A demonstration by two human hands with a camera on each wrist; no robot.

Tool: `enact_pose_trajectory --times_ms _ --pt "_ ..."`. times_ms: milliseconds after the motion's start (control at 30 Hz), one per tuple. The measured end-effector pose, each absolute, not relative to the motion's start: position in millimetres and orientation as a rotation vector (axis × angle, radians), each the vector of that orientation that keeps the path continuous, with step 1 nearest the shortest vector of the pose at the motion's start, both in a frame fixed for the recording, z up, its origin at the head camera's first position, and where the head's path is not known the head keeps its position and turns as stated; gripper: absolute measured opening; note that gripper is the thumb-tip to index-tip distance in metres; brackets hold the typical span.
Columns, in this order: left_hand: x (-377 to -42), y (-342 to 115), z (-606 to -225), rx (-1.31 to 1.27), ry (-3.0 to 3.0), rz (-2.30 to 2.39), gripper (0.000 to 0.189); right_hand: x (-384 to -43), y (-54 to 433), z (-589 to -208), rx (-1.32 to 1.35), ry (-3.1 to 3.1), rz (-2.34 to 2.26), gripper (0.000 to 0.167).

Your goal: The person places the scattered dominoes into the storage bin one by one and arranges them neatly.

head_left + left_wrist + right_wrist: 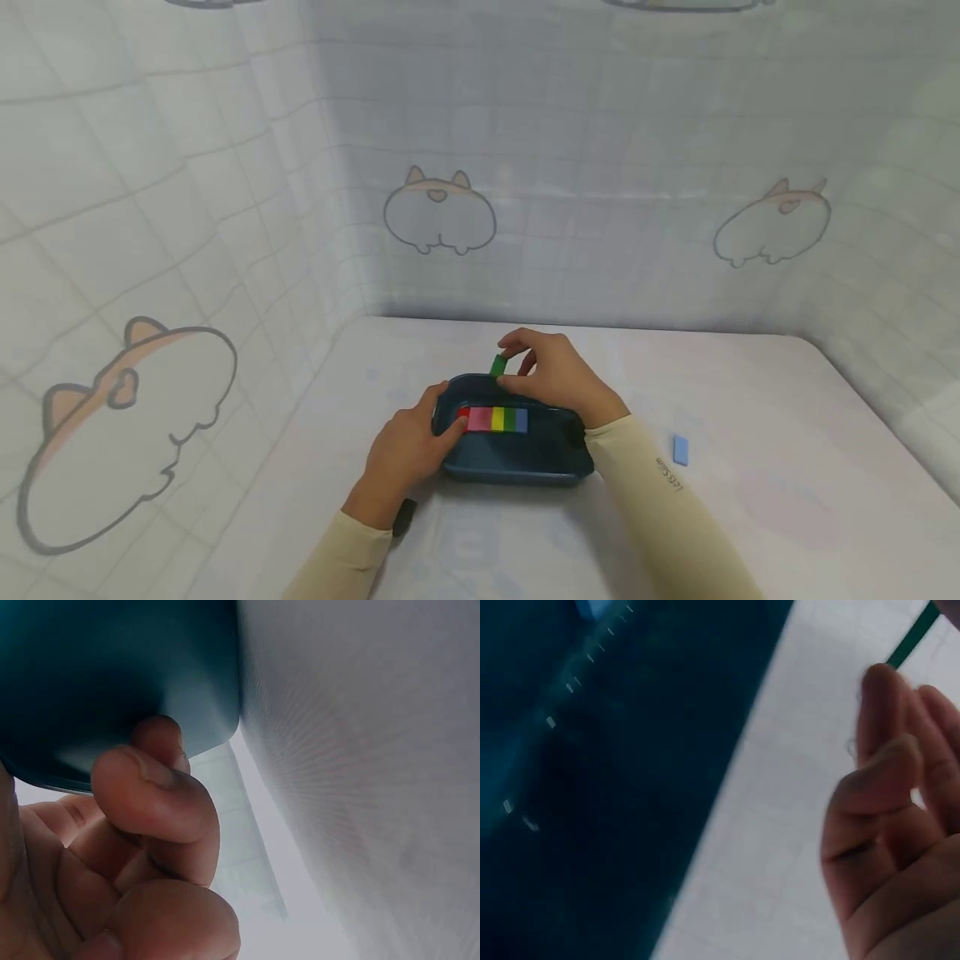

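A dark teal tray (555, 458) stands on the table, with a row of coloured tiles (498, 419) inside: red, pink, yellow, green and blue, side by side. My left hand (408, 446) grips the tray's left side, its thumb over the rim by the red tile and its other fingers outside. In the left wrist view, curled fingers (180, 802) lie against the tray's outer wall (90, 667). Above the far rim, my right hand (555, 371) pinches a green tile (498, 365) between thumb and fingers. Only the tile's thin edge (915, 634) shows in the right wrist view.
A single light blue tile (680, 450) lies on the white table (750, 392), right of the tray. White curtains with cartoon animal outlines (440, 212) enclose the back and sides. A small dark object (403, 517) is at the left wrist.
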State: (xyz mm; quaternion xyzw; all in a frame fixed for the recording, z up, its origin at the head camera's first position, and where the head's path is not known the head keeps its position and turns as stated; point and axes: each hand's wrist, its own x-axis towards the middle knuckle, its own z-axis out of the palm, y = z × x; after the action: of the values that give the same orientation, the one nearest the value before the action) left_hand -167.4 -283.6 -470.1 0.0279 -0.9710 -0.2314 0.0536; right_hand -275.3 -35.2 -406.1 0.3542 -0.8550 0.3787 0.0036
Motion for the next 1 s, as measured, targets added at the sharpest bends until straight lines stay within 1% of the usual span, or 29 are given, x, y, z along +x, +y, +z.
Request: enact_pose_trajectory --times_ms 167,267,600,867,1000 --pt "-168.5 -282.6 -471.3 0.074 -2.943 -0.704 0.075 -271.1 -41.3 -414.5 1.177 -2.602 1.23 0.053" --pt "-168.6 -283.3 -471.7 0.075 -2.943 -0.7 0.075 -271.1 -43.7 -417.0 1.181 -2.637 1.19 0.052" --pt "-167.5 -285.5 -470.0 0.075 -2.948 -0.731 0.075 -274.0 -46.5 -426.6 1.171 -2.908 0.7 0.045" --pt "-166.2 -286.6 -470.7 0.08 -2.948 -0.744 0.076 -266.0 -45.5 -424.3 1.082 -3.033 0.442 0.045" --pt "-165.4 -286.2 -470.7 0.08 -2.95 -0.725 0.076 -264.9 -45.8 -424.5 1.019 -3.063 0.35 0.042"
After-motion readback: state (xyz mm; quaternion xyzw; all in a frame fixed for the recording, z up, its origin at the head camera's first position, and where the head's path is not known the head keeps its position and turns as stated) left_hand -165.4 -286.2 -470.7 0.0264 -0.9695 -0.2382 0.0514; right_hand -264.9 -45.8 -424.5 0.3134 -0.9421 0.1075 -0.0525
